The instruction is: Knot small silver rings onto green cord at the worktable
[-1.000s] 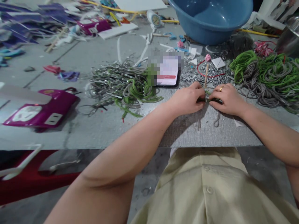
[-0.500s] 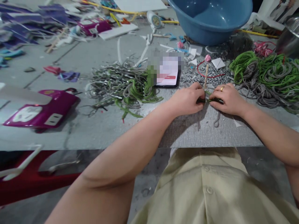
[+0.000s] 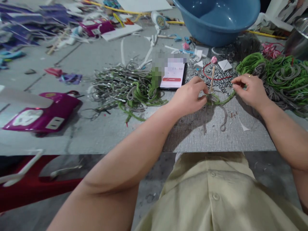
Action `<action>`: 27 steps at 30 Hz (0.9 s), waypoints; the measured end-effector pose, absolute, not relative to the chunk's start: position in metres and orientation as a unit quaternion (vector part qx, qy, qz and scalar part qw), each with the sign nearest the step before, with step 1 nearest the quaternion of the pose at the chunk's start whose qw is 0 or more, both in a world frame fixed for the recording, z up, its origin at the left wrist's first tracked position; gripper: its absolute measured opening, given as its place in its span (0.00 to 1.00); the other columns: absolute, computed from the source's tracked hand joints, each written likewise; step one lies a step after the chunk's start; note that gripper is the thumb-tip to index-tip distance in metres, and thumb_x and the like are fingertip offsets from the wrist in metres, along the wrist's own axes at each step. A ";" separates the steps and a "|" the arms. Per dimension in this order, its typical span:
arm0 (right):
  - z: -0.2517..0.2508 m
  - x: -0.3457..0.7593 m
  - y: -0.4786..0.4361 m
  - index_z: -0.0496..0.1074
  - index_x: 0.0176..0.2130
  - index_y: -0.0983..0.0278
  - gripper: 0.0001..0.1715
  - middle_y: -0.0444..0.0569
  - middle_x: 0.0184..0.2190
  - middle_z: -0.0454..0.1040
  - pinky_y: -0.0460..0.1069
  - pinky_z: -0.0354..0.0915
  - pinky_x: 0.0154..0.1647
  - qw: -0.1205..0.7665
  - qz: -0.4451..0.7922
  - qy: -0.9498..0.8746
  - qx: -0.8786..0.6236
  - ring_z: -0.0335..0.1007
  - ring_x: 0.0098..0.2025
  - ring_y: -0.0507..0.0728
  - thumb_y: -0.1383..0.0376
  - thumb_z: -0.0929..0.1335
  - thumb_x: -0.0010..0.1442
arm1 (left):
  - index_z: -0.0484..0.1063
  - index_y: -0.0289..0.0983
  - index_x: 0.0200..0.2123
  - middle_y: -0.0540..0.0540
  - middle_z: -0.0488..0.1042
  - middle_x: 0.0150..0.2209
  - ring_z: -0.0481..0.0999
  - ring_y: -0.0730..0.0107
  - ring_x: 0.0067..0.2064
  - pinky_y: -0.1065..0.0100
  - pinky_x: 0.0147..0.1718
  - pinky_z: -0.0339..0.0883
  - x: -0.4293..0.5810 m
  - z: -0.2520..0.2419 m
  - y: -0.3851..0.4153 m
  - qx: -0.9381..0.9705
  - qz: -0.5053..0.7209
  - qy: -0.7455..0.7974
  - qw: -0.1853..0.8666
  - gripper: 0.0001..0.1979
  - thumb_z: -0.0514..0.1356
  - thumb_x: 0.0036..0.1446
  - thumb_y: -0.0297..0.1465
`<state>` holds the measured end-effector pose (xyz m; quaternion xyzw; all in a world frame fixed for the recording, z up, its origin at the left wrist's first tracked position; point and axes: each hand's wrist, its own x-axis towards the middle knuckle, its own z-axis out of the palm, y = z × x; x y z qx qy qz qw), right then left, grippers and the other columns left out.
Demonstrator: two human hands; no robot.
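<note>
A green cord with grey strands (image 3: 226, 101) runs looped and partly knotted between my hands, just above the table's front part. My left hand (image 3: 192, 96) is closed at the cord's left loops, thumb and forefinger curled by them; the exact grip is partly hidden. My right hand (image 3: 251, 91) pinches the cord's right end, which disappears under the fingers. A grey cord end (image 3: 224, 120) curves down onto the table below. Right behind the cord stands a thin wooden stick (image 3: 212, 78) with a pink knob (image 3: 214, 60) on top.
Small silver beads (image 3: 220, 77) lie scattered behind my hands, near a red cord. A phone (image 3: 172, 73) and a green-grey beaded cord pile (image 3: 130, 86) are to the left. Green and grey cord bundles (image 3: 279, 80) lie right. Behind is a blue basin (image 3: 216, 29); far left, a purple device (image 3: 43, 112).
My hands were close together on the cord. The right hand has moved right and slightly up, drawing the cord's end out; the left has shifted slightly left. More of the cord shows between them.
</note>
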<state>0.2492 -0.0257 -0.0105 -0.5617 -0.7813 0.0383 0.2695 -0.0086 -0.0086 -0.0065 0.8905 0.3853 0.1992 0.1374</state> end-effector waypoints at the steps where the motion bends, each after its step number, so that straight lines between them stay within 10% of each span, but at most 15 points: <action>1: -0.009 0.249 -0.027 0.77 0.39 0.59 0.11 0.52 0.35 0.78 0.59 0.64 0.41 0.259 0.043 -0.790 -0.554 0.73 0.37 0.62 0.62 0.65 0.60 | 0.74 0.35 0.41 0.39 0.73 0.49 0.75 0.62 0.44 0.60 0.45 0.70 -0.008 -0.006 -0.009 0.891 0.196 0.385 0.137 0.12 0.54 0.55 0.26; 17: 0.009 0.212 -0.062 0.71 0.29 0.62 0.07 0.47 0.29 0.70 0.49 0.60 0.34 -0.041 0.215 -0.903 -0.371 0.66 0.31 0.54 0.69 0.67 0.59 | 0.74 0.35 0.46 0.40 0.71 0.51 0.77 0.63 0.44 0.62 0.46 0.70 0.000 -0.013 -0.016 0.913 0.124 0.350 0.172 0.13 0.58 0.57 0.30; 21: 0.011 0.211 -0.062 0.66 0.29 0.62 0.08 0.47 0.31 0.69 0.49 0.61 0.35 0.025 0.262 -0.898 -0.353 0.64 0.32 0.53 0.69 0.64 0.60 | 0.74 0.35 0.46 0.39 0.71 0.51 0.77 0.61 0.44 0.62 0.44 0.70 0.002 -0.014 -0.016 0.912 0.105 0.364 0.161 0.13 0.58 0.58 0.31; 27: -0.008 0.217 -0.049 0.62 0.35 0.59 0.12 0.46 0.34 0.73 0.50 0.63 0.33 0.350 0.291 -0.769 -0.448 0.66 0.30 0.52 0.54 0.63 0.66 | 0.75 0.35 0.46 0.39 0.72 0.49 0.77 0.61 0.45 0.62 0.43 0.70 0.002 -0.012 -0.016 0.915 0.085 0.366 0.150 0.13 0.56 0.61 0.32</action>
